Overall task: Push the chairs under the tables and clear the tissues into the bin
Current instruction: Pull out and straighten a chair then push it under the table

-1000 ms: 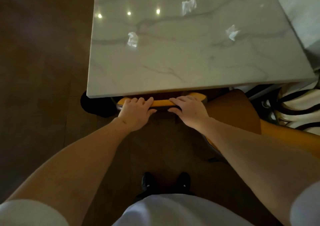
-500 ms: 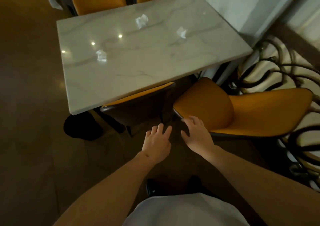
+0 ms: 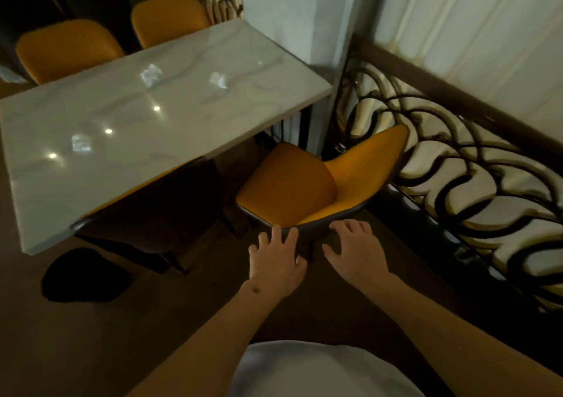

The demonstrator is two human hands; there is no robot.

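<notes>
Against the ornate railing [image 3: 457, 165] at the right, a marble table [image 3: 128, 140] fills the left and centre of the view, a pale pillar [image 3: 283, 15] at its far right corner. Two orange chairs [image 3: 70, 49] sit at its far side, seats showing, not fully tucked.

Near side: one dark-backed chair [image 3: 152, 210] is already pushed under the table edge. Just right of it, a second orange chair [image 3: 292, 183] stands out from the table and turned askew, its back toward the railing.

Three crumpled tissues [image 3: 150, 74] lie on the tabletop, two toward the far side, one near the left. No bin in view.

Person's left hand [image 3: 275, 259] is spread loose, fingertips at the near rim of the askew chair's seat; contact likely but blurred. Right hand [image 3: 356, 247] also spread, fingers relaxed, just beside that rim, gripping nothing.

Judgement: step in hand is the second near-side chair. Next move calls for a firm hold on seat rim or back, swinging it square to the table, then sliding it in beside the tucked one without clipping the table leg. Tissues untouched so far.
</notes>
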